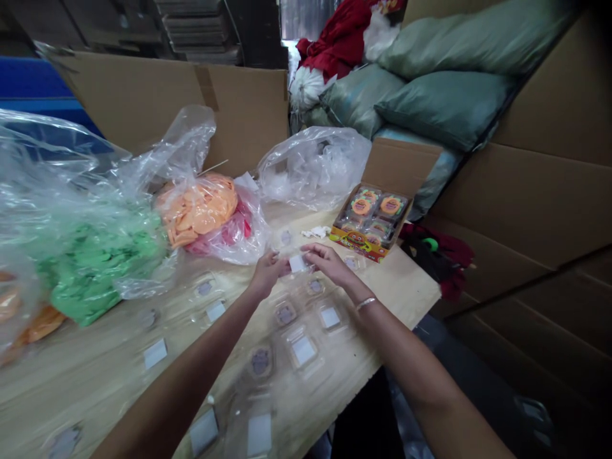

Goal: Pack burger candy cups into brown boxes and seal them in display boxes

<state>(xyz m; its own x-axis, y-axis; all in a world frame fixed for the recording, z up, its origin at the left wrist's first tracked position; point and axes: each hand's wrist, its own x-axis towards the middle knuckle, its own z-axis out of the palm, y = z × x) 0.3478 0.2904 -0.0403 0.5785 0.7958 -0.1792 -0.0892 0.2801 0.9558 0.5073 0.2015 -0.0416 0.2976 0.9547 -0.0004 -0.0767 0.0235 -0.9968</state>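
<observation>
My left hand (pixel 268 273) and my right hand (pixel 329 261) are closed on opposite sides of a clear plastic clamshell case with a white square (pixel 297 263) in it. Some fingertips are blurred. Around them on the wooden table (pixel 396 280) lie several more open clear cases. Some carry a white square, like the case (pixel 303 349) nearer me; others show a greyish scalloped shape, like the case (pixel 261 361) beside my left forearm. Just beyond my hands lie small white scraps (pixel 315 232).
A display box (pixel 356 241) of packed burger-shaped pieces stands at the back right. Bags of green pieces (pixel 90 268), orange pieces (pixel 201 207) and pink pieces (pixel 227 233) lie left. A clear bag (pixel 315 166) sits behind. Cartons (pixel 535 197) and stuffed sacks (pixel 444 105) flank the table.
</observation>
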